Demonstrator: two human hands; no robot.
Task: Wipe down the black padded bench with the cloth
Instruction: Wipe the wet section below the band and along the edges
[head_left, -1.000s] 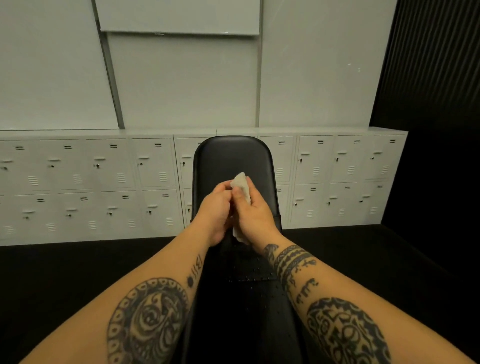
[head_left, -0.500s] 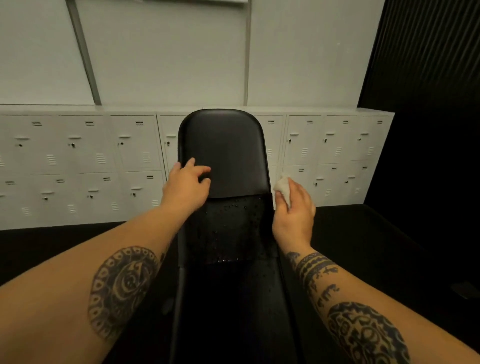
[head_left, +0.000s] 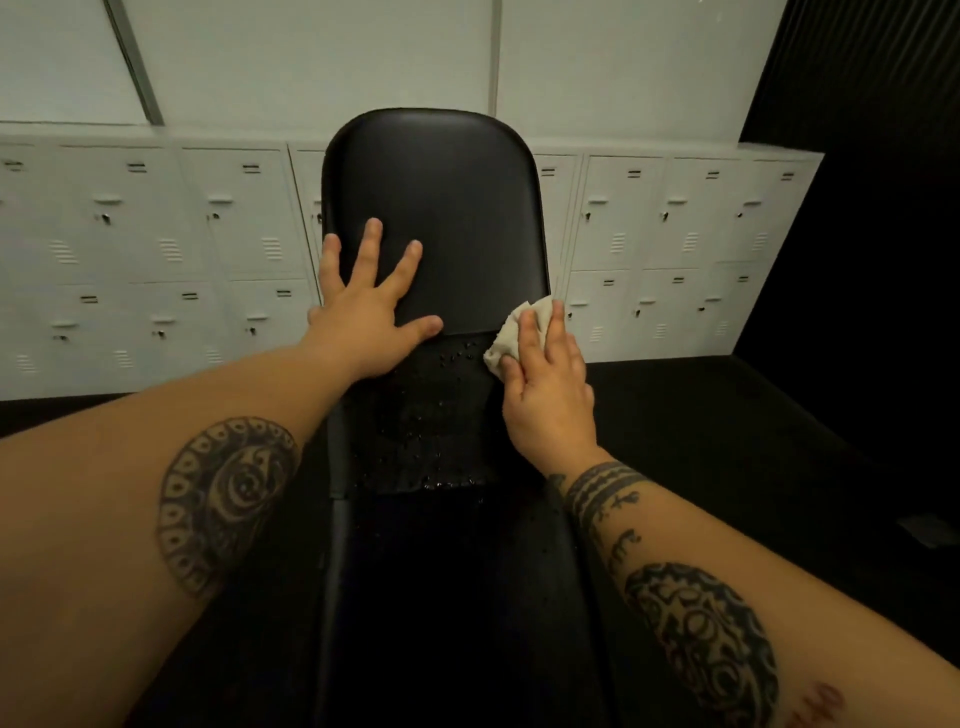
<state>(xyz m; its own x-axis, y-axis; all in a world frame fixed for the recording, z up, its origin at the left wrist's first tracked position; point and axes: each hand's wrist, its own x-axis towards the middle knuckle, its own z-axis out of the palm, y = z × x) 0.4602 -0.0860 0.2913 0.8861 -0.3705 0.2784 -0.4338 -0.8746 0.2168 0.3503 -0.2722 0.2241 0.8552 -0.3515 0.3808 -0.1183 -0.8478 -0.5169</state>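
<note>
Head view: cloth (head_left: 511, 336) on black padded desk (head_left: 457, 208).
Left hand (head_left: 366, 317) lies flat on the desk, fingers spread; right hand (head_left: 545, 387) grips the crumpled cloth under its fingertips; droplets (head_left: 431, 415) between the hands.

This looks like a gym changing room: behind the black padded bench (head_left: 431, 208) stand two rows of small white lockers (head_left: 171, 249) with vents and key locks, higher behind it are plain white wall panels (head_left: 311, 57), and around it lies black floor (head_left: 727, 415)
</note>
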